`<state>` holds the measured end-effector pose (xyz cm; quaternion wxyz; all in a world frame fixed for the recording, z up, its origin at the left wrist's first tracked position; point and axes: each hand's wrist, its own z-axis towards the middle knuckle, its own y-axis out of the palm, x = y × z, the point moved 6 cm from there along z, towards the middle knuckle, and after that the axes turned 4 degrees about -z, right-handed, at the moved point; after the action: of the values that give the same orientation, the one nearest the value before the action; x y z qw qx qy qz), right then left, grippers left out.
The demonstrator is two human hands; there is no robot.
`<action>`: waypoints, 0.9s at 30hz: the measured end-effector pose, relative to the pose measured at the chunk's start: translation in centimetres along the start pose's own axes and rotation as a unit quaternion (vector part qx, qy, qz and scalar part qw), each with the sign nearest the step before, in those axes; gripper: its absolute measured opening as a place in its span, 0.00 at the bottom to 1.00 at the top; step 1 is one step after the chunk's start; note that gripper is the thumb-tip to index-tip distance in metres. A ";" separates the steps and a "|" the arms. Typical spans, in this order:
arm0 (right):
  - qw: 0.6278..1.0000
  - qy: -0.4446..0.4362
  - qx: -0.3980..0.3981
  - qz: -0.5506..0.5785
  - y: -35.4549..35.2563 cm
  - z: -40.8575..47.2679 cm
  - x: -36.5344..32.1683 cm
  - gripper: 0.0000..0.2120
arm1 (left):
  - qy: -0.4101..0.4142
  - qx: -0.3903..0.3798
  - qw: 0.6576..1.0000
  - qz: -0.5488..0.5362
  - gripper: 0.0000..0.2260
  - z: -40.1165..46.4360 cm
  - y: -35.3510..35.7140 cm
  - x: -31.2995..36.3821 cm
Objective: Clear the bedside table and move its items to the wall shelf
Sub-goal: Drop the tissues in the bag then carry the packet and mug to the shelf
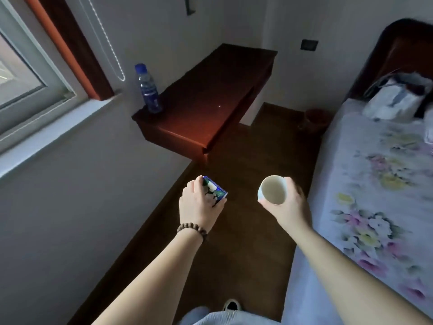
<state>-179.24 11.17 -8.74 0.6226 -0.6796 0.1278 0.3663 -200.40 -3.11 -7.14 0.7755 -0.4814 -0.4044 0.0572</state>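
Observation:
A dark wooden wall shelf (206, 95) juts from the left wall ahead of me. A clear water bottle (148, 89) with a blue cap and blue label stands upright at its near left corner. My left hand (199, 204), with a bead bracelet at the wrist, grips a small blue and green box (214, 190) over the floor, short of the shelf. My right hand (287, 205) holds a white empty cup (273, 190), its mouth tipped toward me. Both hands hover at about the same height, apart from each other.
A bed (375, 184) with a floral sheet runs along the right; a plastic bag (396, 97) lies near its dark headboard (403, 43). A window (25, 73) and sill are on the left. A dark bin (315, 119) sits on the wooden floor (246, 219) past the shelf.

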 end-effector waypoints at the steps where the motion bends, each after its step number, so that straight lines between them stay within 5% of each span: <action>1: 1.000 0.007 0.008 -0.006 -0.5 1.9 0.4 0.35 | 0.012 -0.005 1.000 -0.005 0.34 1.9 1.0 1.0; 12: 0.996 0.054 0.066 -0.041 -2.6 22.9 3.6 0.37 | 0.073 -0.059 0.995 -0.018 0.36 21.9 13.5 8.6; 27: 0.996 -0.026 0.053 -0.060 -1.2 62.5 -2.6 0.42 | 0.002 -0.032 0.998 -0.054 0.39 58.6 24.0 14.6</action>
<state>-201.49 69.42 -3.41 0.6817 -0.6425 0.0899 0.3382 -223.48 57.60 -5.55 0.7625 -0.4838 -0.4296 0.0008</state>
